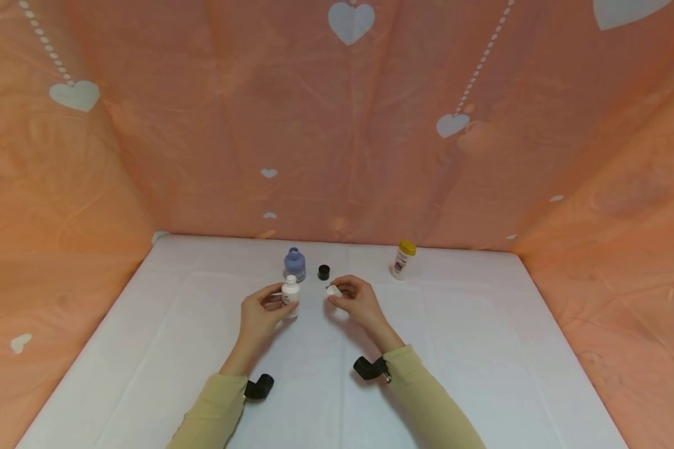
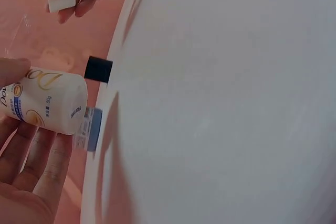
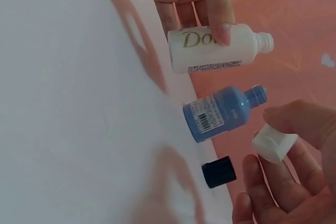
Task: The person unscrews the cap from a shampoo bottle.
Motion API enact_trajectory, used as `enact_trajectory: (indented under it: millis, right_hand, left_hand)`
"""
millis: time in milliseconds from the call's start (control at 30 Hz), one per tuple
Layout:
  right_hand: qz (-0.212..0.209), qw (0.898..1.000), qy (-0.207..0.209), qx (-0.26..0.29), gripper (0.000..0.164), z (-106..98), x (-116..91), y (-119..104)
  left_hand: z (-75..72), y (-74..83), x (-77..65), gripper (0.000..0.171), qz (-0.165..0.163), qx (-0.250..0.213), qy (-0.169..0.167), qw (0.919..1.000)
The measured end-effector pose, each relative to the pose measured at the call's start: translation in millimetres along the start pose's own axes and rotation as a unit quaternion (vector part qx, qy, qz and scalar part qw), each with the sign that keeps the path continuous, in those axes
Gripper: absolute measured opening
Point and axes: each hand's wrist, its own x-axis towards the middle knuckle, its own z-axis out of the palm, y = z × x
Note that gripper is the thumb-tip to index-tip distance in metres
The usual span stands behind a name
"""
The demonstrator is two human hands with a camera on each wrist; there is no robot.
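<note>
My left hand grips a small white bottle with "Dove" lettering, held upright above the table. Its threaded neck is bare in the right wrist view. In my right hand, thumb and fingers pinch a white cap, apart from the bottle and to its right. Just behind the white bottle stands a blue bottle, its neck also uncapped. A black cap sits on the table to the right of the blue bottle, beyond the gap between both hands.
A white bottle with a yellow lid stands at the back right of the white-covered table. Orange cloth with pale hearts hangs behind and at both sides. A dark wrist camera sits on each wrist.
</note>
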Motion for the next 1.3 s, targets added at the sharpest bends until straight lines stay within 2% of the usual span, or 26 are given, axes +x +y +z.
enact_trajectory:
  millis: [100, 233, 367, 533, 767, 833, 1067, 1100, 1300]
  right_hand:
    - [0.001, 1.0, -0.002, -0.002, 0.032, 0.8, 3.0, 5.2]
    - [0.003, 1.0, 0.013, -0.007, 0.031, 2.1, 11.1, 27.6]
    - [0.005, 0.999, 0.032, -0.014, 0.031, 4.3, 18.1, 45.9]
    - [0.007, 0.999, 0.032, -0.033, 0.029, 7.2, 20.7, 46.0]
    - [-0.001, 1.0, 0.005, -0.031, 0.027, 9.9, 13.0, 18.1]
    - [-0.008, 0.999, 0.005, -0.034, 0.027, 11.4, 13.4, 17.8]
    - [-0.011, 0.995, 0.023, -0.095, 0.026, 18.0, 30.0, 51.0]
    - [-0.007, 0.995, 0.023, -0.101, 0.026, 18.6, 31.8, 53.3]
    - [0.002, 0.992, 0.027, -0.126, 0.025, 19.2, 36.1, 60.0]
  left_hand:
    - [-2.0, 4.3, 1.3, 0.047, -0.004, -0.002, -0.004, 1.0]
    - [-3.4, -9.2, 9.7, 0.049, -0.018, -0.003, -0.003, 0.9998]
    - [-3.0, -20.9, 17.2, 0.047, -0.011, 0.001, 0.005, 0.9999]
    - [0.3, -23.6, 23.3, 0.043, 0.002, 0.006, 0.011, 0.9999]
    - [6.3, -19.2, 29.6, 0.041, -0.001, 0.022, 0.024, 0.9995]
    - [7.4, -18.6, 31.6, 0.041, 0.001, 0.026, 0.026, 0.9993]
    - [10.4, -16.6, 36.9, 0.042, 0.007, 0.029, 0.022, 0.9993]
    - [10.8, -11.6, 35.4, 0.042, 0.01, 0.029, 0.019, 0.9993]
    - [12.7, -9.6, 36.1, 0.043, 0.011, 0.046, 0.019, 0.9987]
